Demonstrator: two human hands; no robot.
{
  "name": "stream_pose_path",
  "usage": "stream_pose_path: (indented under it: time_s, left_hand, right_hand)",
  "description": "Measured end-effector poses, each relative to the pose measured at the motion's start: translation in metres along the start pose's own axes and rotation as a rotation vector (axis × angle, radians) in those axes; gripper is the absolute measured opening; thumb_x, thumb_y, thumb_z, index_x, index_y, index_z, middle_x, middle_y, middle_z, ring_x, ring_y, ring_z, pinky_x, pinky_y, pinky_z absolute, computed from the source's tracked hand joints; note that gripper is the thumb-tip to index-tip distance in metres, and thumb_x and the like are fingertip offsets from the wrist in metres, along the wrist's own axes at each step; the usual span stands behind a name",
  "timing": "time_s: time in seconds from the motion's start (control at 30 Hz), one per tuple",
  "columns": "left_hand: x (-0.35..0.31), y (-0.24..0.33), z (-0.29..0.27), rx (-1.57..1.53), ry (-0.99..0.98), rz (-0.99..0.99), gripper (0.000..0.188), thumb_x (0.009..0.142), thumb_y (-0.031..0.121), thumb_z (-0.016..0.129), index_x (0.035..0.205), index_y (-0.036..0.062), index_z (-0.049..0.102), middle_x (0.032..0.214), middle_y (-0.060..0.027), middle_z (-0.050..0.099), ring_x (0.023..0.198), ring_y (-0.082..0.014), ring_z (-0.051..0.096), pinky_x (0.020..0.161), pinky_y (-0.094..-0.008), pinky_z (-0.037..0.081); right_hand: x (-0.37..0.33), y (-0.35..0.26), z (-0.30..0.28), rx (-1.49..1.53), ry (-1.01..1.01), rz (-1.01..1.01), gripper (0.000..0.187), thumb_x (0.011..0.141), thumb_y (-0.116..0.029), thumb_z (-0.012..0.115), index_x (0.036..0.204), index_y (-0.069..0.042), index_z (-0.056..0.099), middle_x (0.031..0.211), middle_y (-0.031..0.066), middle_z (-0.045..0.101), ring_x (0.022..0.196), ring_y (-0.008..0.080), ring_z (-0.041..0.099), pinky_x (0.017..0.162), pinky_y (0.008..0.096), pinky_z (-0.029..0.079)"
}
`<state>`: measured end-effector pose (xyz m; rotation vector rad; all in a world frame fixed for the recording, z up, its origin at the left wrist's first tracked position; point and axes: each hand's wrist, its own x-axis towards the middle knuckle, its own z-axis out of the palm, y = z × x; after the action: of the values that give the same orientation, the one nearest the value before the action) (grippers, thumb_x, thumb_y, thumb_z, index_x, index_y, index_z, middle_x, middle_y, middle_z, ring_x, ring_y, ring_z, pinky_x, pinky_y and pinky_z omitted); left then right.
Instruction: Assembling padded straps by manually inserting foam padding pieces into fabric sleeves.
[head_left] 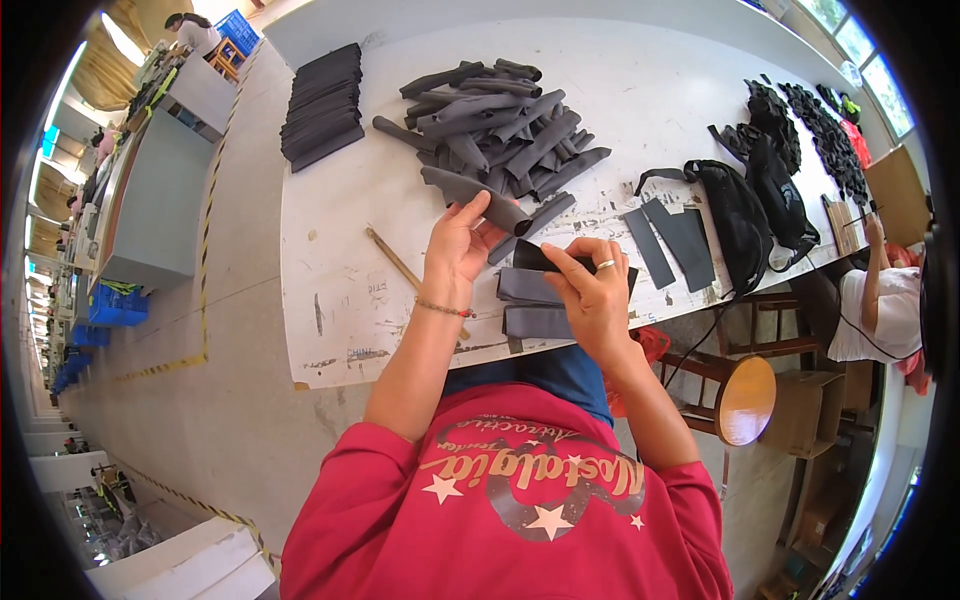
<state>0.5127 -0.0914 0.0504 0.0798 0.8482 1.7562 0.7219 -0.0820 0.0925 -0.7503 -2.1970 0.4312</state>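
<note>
My left hand point(460, 243) is closed on a curled dark grey fabric piece point(465, 188), thumb on top, at the near edge of a loose pile of similar curled pieces point(500, 125). Just to the right, the thumb and fingers of my right hand point(598, 305) are pinched on a black fabric piece point(530, 257), partly covered by the hand. Under and beside that hand, flat folded grey pieces point(533, 322) lie near the table's front edge. Another curled piece point(550, 212) rests between my hands and the pile.
On the white table point(330, 215) lie a neat stack of black strips point(322, 108), a wooden stick point(395, 258), flat grey strips point(690, 250), black bags point(735, 220) and small black parts point(825, 135). A stool point(745, 400) stands at right, near another person point(885, 310).
</note>
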Motion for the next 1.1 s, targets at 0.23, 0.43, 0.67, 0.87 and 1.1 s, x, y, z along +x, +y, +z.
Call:
stream_pose_path:
  time_s: [0.23, 0.43, 0.67, 0.87, 1.1]
  left_hand:
    - [-0.016, 0.003, 0.009, 0.061, -0.151, -0.021, 0.025, 0.097, 0.017, 0.057, 0.113, -0.0027, 0.056, 0.115, -0.0187, 0.064, 0.102, -0.0350, 0.066, 0.085, -0.0421, 0.059]
    - [-0.020, -0.002, 0.012, 0.052, -0.203, -0.048, 0.024, 0.098, 0.015, 0.053, 0.116, -0.0014, 0.049, 0.115, -0.0202, 0.063, 0.101, -0.0363, 0.066, 0.086, -0.0434, 0.059]
    - [-0.028, -0.002, 0.018, 0.009, -0.189, -0.035, 0.022, 0.098, 0.012, 0.052, 0.116, -0.0003, 0.047, 0.115, -0.0216, 0.063, 0.101, -0.0346, 0.066, 0.084, -0.0422, 0.059]
    - [-0.075, 0.001, 0.061, 0.143, -0.165, 0.332, 0.027, 0.099, 0.013, 0.053, 0.122, 0.0017, 0.043, 0.115, -0.0227, 0.062, 0.105, -0.0292, 0.065, 0.087, -0.0420, 0.059]
    - [-0.058, -0.023, 0.053, -0.083, -0.493, 0.200, 0.026, 0.099, 0.020, 0.055, 0.117, 0.0018, 0.051, 0.108, -0.0169, 0.066, 0.115, -0.0289, 0.060, 0.097, -0.0396, 0.049]
  right_hand:
    - [0.011, -0.001, -0.006, -0.122, 0.097, -0.072, 0.031, 0.074, -0.007, 0.074, 0.104, -0.012, 0.072, 0.093, 0.0051, 0.057, 0.085, 0.0260, 0.054, 0.074, 0.0391, 0.038]
    - [0.018, 0.003, -0.011, -0.176, 0.057, -0.085, 0.029, 0.074, -0.007, 0.074, 0.103, -0.013, 0.072, 0.093, 0.0040, 0.057, 0.086, 0.0253, 0.054, 0.075, 0.0392, 0.039]
    - [0.024, 0.003, -0.014, -0.334, 0.086, -0.199, 0.032, 0.075, -0.009, 0.072, 0.107, -0.012, 0.070, 0.097, 0.0040, 0.056, 0.089, 0.0244, 0.054, 0.080, 0.0394, 0.040]
    - [0.025, -0.015, -0.008, -0.289, 0.151, -0.149, 0.047, 0.076, -0.012, 0.074, 0.121, -0.007, 0.062, 0.105, 0.0091, 0.052, 0.094, 0.0295, 0.052, 0.085, 0.0436, 0.039]
    - [0.024, -0.030, 0.027, 0.014, 0.188, -0.160, 0.050, 0.073, 0.002, 0.073, 0.119, -0.001, 0.054, 0.109, 0.0188, 0.053, 0.097, 0.0365, 0.053, 0.079, 0.0450, 0.046]
